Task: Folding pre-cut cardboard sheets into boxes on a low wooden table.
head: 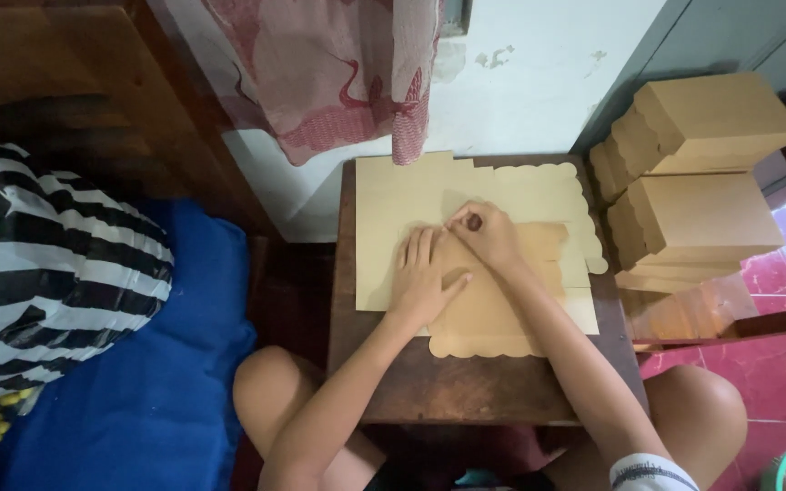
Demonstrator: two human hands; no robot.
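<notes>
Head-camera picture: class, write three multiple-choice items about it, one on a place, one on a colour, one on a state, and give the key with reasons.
1. Where do the folded brown boxes stand?
A. right of the small wooden table
B. on the blue cushion
C. under the curtain

2. What colour is the cushion?
A. green
B. blue
C. white

3. How does the left hand lie?
A. clenched in the air
B. flat on the card sheet
C. around a box

Key: A, the stack rises beside the table's right edge; B, it is plain blue; B, the fingers are spread on the card, beside the right hand.
</notes>
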